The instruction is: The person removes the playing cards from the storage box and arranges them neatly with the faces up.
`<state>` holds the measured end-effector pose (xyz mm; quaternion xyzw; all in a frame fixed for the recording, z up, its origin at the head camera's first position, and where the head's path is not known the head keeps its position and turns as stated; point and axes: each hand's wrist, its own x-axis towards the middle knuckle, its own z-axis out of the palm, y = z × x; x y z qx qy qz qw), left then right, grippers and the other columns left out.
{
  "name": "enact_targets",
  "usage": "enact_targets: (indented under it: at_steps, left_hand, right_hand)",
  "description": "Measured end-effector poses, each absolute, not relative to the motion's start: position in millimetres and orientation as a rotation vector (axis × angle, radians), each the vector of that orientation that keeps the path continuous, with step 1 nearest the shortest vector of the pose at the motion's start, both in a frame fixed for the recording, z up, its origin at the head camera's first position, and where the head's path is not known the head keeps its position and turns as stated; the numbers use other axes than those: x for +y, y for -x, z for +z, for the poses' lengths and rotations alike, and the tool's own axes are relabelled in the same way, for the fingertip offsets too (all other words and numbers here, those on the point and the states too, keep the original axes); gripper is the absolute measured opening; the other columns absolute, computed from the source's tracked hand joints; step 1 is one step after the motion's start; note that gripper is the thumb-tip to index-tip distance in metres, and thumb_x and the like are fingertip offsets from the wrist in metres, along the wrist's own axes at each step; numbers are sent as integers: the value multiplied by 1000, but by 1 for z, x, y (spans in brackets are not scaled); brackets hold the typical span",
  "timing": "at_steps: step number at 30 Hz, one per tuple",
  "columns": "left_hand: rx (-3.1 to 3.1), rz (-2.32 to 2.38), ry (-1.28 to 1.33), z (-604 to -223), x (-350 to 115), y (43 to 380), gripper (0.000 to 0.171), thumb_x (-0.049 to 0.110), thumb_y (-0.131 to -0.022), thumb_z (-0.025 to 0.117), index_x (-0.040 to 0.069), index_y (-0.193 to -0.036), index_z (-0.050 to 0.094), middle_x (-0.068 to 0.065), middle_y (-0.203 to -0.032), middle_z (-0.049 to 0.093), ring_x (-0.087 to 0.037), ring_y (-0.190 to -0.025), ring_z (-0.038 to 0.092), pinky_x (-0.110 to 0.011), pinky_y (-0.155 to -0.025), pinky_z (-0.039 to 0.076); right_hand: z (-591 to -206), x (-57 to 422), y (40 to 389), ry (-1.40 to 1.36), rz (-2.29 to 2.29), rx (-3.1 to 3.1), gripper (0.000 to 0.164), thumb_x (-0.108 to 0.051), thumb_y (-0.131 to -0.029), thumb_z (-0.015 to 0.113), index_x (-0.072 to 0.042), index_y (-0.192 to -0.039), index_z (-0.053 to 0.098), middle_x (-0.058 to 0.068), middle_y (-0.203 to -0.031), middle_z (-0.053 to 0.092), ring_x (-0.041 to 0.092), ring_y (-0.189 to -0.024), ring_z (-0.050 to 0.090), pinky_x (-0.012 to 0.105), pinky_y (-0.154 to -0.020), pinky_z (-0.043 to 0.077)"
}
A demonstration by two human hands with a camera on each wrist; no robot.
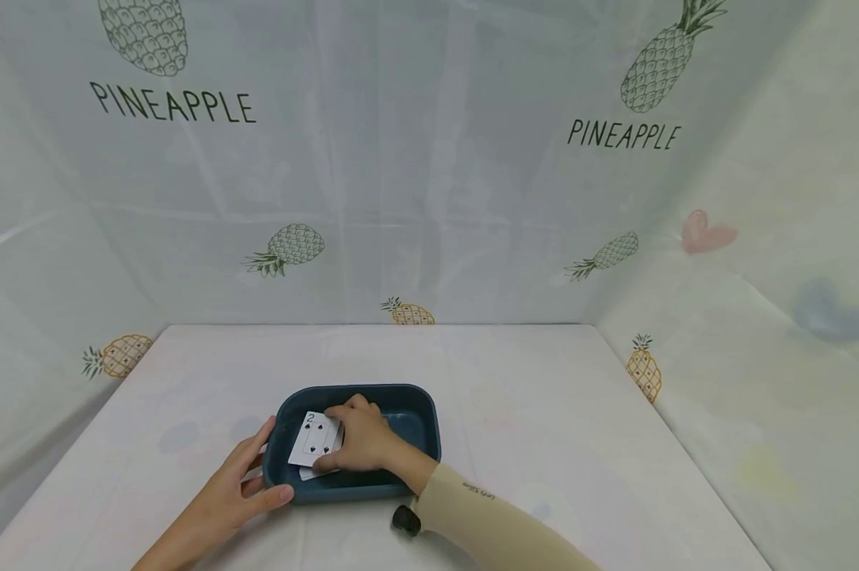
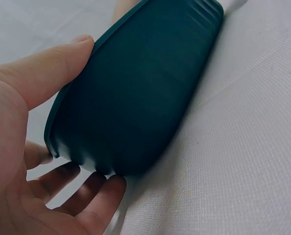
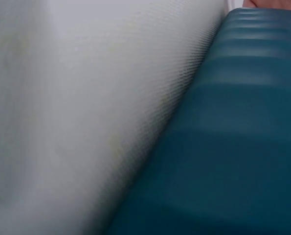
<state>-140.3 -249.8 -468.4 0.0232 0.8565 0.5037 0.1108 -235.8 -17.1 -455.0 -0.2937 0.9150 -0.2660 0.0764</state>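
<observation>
A dark teal tray (image 1: pixel 361 496) with rounded corners sits on the white-covered table. Inside its left part lie playing cards (image 1: pixel 311 444), the top one face up with black spades. With thumb and fingers, my right hand (image 1: pixel 363 438) reaches over the front rim and pinches the cards at their right side. My left hand (image 1: pixel 232 490) holds the tray's left end. In the left wrist view, its thumb lies at the rim of the tray (image 2: pixel 130 93) and the fingertips touch the end wall. The right wrist view shows only the tray's outer wall (image 3: pixel 233 142), not the cards.
Wrapped in a beige sleeve (image 1: pixel 496 519), the right forearm crosses the tray's front right corner. A small black object (image 1: pixel 405 520) sits by the cuff. Pineapple-printed curtains (image 1: pixel 429 174) surround the white tabletop (image 1: pixel 543 412) at the back and sides.
</observation>
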Motion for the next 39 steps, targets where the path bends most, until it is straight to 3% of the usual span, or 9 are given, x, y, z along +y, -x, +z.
enact_targets:
  at_steps: [8,12,32,39]
  left_hand:
    - [2519,1503,-107,-471,-252,140,104,33,-98,79,22,-173,8,-23,-170,20,-49,-150,37,-34,-109,54]
    - [2532,1503,-131,-471,-253,139,104,32,-99,78,19,-173,7,-26,-169,19,-52,-148,37,-40,-109,54]
    - [2503,1577,-147,-470,-251,138,103,31,-98,79,18,-173,10,-23,-167,23,-50,-149,37,-35,-108,55]
    - [2513,1578,-125,-471,-251,138,105,32,-96,81,19,-173,10,-22,-168,23,-48,-149,39,-32,-107,56]
  right_hand:
    - [-452,-12,238,903,-888,2695,80,-39,-77,97,-11,-144,65,4,-121,55,8,-100,49,18,-86,47]
    - [-447,-9,239,930,-891,2646,80,-37,-78,97,-11,-146,64,3,-121,54,5,-99,48,16,-88,47]
    - [-412,20,237,1050,-785,2631,82,-38,-80,95,-17,-151,60,3,-125,53,6,-91,52,16,-77,49]
    - [-398,44,241,1036,-795,2623,83,-35,-81,95,-16,-153,58,2,-129,51,15,-107,59,18,-85,52]
